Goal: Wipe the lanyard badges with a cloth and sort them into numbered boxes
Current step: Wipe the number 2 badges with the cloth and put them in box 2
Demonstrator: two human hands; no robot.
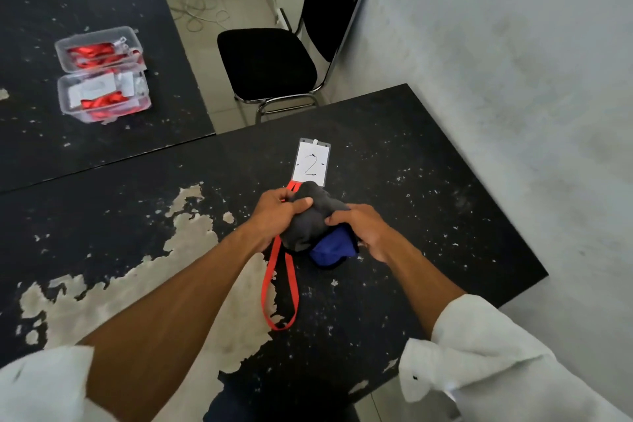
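Grey-and-blue cloth (310, 219) sits bunched at the near end of the badge (311, 163) marked 2, with left hand (277, 212) and right hand (361, 228) both gripping it; the left seems to catch the red strap (281, 284) too. A tug there could, I judge, drag the badge askew. The boxes (102, 75) lie well left of it.

My shirt (513, 387) is white and long-sleeved. The left sleeve (44, 384) ends near the elbow in an uneven edge, blurred at the corner of the view, with a faint grey smudge on the cloth. The right sleeve (479, 336) lies in soft creases. Its turned-back cuff (424, 387) carries a small dark dot, a button or a stitch; I cannot tell which. Past the sleeves, my left forearm (164, 301) and right forearm (418, 281) are bare, as are my left hand (281, 212) and right hand (363, 229).
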